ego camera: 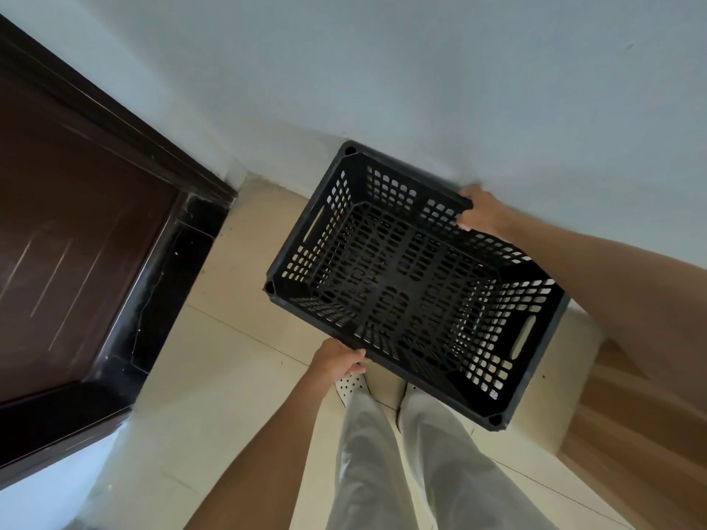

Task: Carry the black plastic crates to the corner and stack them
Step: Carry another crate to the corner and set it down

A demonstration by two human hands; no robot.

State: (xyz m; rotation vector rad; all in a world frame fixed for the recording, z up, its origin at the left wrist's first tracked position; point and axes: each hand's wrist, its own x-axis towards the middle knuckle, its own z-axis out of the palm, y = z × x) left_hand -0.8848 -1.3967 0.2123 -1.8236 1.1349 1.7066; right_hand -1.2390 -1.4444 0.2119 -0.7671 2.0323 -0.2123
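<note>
A black plastic crate with perforated walls and floor hangs above the cream tiled floor, its open top facing me, close to the pale wall. My left hand grips its near long rim. My right hand grips the far long rim beside the wall. Through the crate's holes I cannot tell whether another crate lies below. No other crate shows in view.
A dark brown door with a black threshold stands at the left. The pale wall fills the top. A wooden piece of furniture sits at the right. My legs in light trousers stand on the tiles.
</note>
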